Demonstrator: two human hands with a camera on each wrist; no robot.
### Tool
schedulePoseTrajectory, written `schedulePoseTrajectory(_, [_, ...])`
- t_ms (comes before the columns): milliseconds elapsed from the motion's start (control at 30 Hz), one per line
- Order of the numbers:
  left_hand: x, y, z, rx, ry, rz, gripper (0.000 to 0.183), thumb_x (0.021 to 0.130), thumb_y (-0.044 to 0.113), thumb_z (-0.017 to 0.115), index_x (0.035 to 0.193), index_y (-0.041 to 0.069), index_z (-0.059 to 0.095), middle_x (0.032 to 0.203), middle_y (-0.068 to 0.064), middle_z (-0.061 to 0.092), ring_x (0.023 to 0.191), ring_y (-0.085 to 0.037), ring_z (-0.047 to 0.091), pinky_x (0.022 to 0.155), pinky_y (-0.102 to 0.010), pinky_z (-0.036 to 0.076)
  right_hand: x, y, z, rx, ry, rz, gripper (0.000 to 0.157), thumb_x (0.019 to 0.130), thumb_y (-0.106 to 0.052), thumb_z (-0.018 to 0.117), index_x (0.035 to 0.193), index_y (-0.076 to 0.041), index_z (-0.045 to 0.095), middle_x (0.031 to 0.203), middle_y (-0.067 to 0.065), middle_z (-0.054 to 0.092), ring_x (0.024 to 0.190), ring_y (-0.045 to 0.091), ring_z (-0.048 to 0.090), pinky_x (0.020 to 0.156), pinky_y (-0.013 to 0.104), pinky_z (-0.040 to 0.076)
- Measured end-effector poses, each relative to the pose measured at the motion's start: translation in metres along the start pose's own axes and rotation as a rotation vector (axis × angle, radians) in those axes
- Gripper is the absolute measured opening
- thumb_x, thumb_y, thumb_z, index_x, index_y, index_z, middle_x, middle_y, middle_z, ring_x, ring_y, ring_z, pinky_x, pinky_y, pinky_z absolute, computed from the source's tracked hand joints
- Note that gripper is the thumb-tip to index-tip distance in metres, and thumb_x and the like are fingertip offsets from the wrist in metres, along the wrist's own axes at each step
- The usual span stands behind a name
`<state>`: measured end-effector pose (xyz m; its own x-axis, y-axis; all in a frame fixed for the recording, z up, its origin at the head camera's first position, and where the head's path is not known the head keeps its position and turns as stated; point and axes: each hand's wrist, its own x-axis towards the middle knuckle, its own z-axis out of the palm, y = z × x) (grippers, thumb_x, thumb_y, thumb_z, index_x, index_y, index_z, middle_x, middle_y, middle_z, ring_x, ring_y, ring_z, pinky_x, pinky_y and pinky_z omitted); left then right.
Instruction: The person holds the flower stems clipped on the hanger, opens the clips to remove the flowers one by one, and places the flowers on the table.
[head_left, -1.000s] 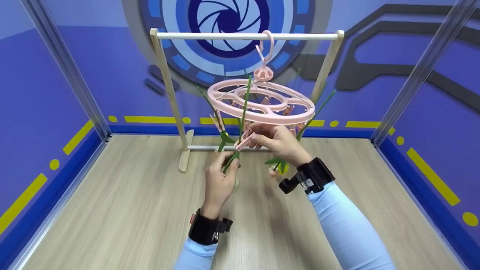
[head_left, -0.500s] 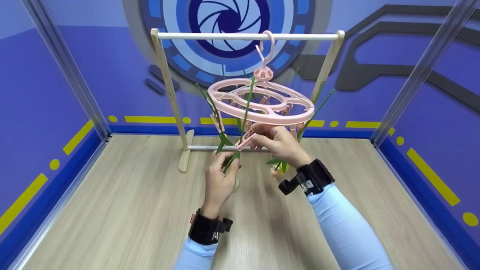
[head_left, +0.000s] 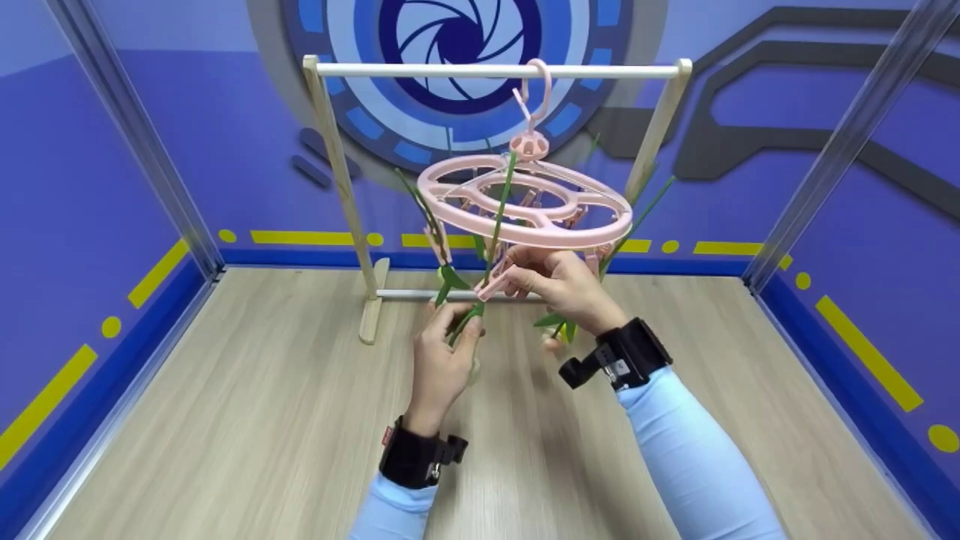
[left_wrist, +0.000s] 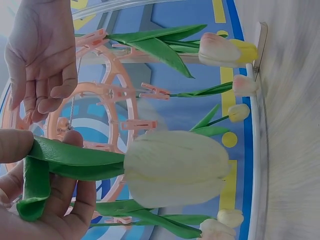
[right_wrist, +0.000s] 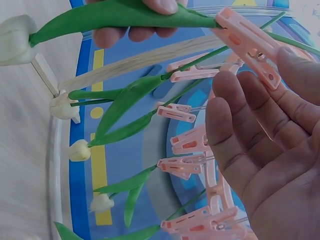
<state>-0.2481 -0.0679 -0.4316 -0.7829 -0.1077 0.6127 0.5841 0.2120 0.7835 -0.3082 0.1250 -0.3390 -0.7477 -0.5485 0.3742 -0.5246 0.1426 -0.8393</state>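
Note:
My left hand (head_left: 444, 358) holds a white artificial tulip (left_wrist: 175, 170) by its leaves and stem, the bloom pointing down. Its green stem (head_left: 501, 214) rises in front of a round pink clip hanger (head_left: 551, 238). With thumb and fingers, my right hand (head_left: 564, 289) pinches a pink clothespin (right_wrist: 250, 45) hanging from the ring's near side. In the right wrist view the tulip's stem passes at the clothespin's tip. Other tulips (right_wrist: 132, 107) hang head down from clothespins around the ring, whitish, pink-tinged and yellow.
The hanger's hook (head_left: 541, 82) sits on the white top bar (head_left: 420, 71) of a wooden-sided rack (head_left: 337, 172). A lower bar (head_left: 405, 295) runs close over the wood-grain table (head_left: 300, 420). Blue printed walls (head_left: 90, 187) enclose the back and sides.
The upper end of the held tulip's stem has leaned slightly to the right. Both hands keep nearly the same place and hold.

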Motion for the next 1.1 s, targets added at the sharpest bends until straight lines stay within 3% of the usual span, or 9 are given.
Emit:
schedulePoseTrajectory(267, [0.0001,0.0001,0.0011,-0.009,0.004,0.019,0.012,0.100,0.003,0.066,0.108,-0.004,0.069,0.098,-0.020,0.071,0.086,-0.023,0.072,0.087,-0.042,0.059,0.0003,-0.0008,-0.0023,-0.004,0.002,0.004,0.016,0.104,-0.012,0.062,0.111,0.002,0.069,0.103,0.014,0.073,0.088,0.028,0.068,0.080,0.035,0.059])
schedulePoseTrajectory(633, [0.0014,-0.0005,-0.0006,-0.016,0.008,0.030,0.011,0.100,0.004,0.066,0.108,-0.002,0.070,0.097,-0.016,0.070,0.087,-0.024,0.071,0.087,-0.039,0.059,-0.0007,-0.0044,-0.0030,0.002,0.017,0.034,0.016,0.104,-0.011,0.062,0.112,0.002,0.068,0.105,0.013,0.073,0.088,0.023,0.068,0.082,0.033,0.058])
schedulePoseTrajectory(833, [0.0007,-0.0007,-0.0007,0.011,0.011,0.032,0.010,0.100,0.004,0.066,0.108,0.000,0.071,0.093,-0.008,0.071,0.086,-0.020,0.070,0.086,-0.038,0.059,-0.0007,-0.0041,-0.0042,0.004,0.000,0.022,0.018,0.105,-0.010,0.060,0.113,0.004,0.068,0.106,0.014,0.073,0.090,0.026,0.069,0.083,0.034,0.058])
schedulePoseTrajectory(1100, [0.0006,-0.0009,-0.0012,0.021,0.008,0.028,0.011,0.100,0.004,0.067,0.108,-0.001,0.071,0.098,-0.009,0.069,0.091,-0.020,0.068,0.086,-0.038,0.059,-0.0007,-0.0037,-0.0059,0.002,-0.006,0.012,0.017,0.105,-0.011,0.061,0.110,0.003,0.068,0.105,0.015,0.074,0.088,0.023,0.069,0.082,0.032,0.058])
